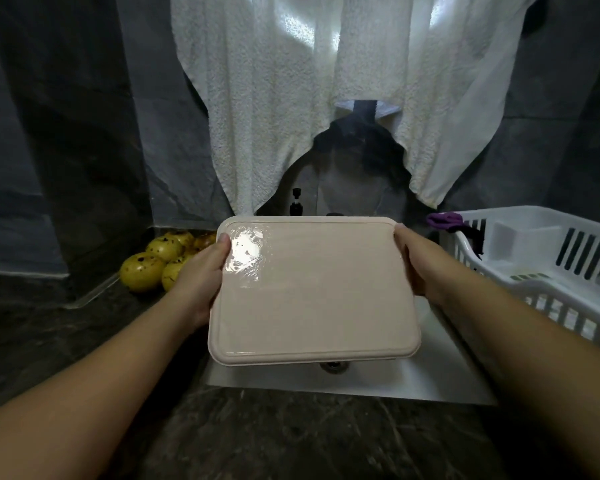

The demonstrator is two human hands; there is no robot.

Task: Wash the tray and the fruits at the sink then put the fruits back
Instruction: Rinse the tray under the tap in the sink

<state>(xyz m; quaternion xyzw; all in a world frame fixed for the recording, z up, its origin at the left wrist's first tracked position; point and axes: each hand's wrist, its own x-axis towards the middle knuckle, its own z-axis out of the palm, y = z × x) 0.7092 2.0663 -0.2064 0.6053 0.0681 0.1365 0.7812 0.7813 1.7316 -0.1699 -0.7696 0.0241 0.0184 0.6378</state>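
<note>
A pale beige rectangular tray hangs above the steel sink, its surface wet and shiny near the far left corner. My left hand grips the tray's left edge, thumb on top. My right hand grips the right edge the same way. Several yellow fruits with dark spots lie in a heap on the dark counter to the left of the sink, partly hidden behind my left hand. The tray covers most of the basin; only the drain shows below its near edge.
A white plastic dish rack stands right of the sink, with a purple cloth at its far corner. White towels hang over the wall behind. A small black tap handle sits behind the tray. Dark stone counter runs along the front.
</note>
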